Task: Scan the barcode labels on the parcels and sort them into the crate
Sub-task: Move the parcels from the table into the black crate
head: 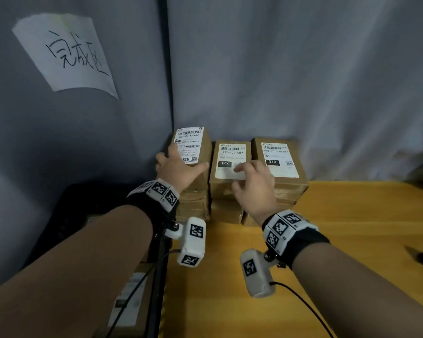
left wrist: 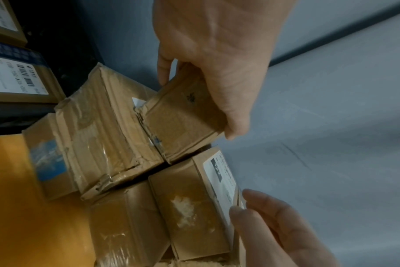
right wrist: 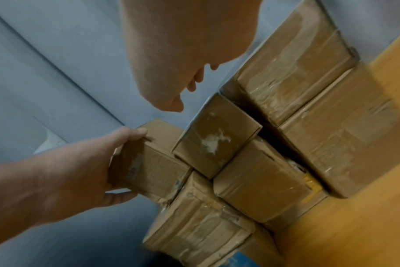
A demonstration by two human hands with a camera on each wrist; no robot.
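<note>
Fingers [left wrist: 164,70] and thumb of the left hand [head: 178,170] curl round the top left parcel [head: 195,147], gripping it atop the stack at the tabletop's [head: 352,228] back edge. Right hand [head: 254,184] hovers over the middle parcel [head: 230,162], fingers loosely spread, holding nothing

Left hand [left wrist: 212,59] grip around top parcel [left wrist: 183,122], perhaps tilted, above stacked parcels [left wrist: 98,137].

Grey curtain [head: 303,69] with handwritten paper sign [head: 66,54] behind yellow table [head: 352,228]
</note>
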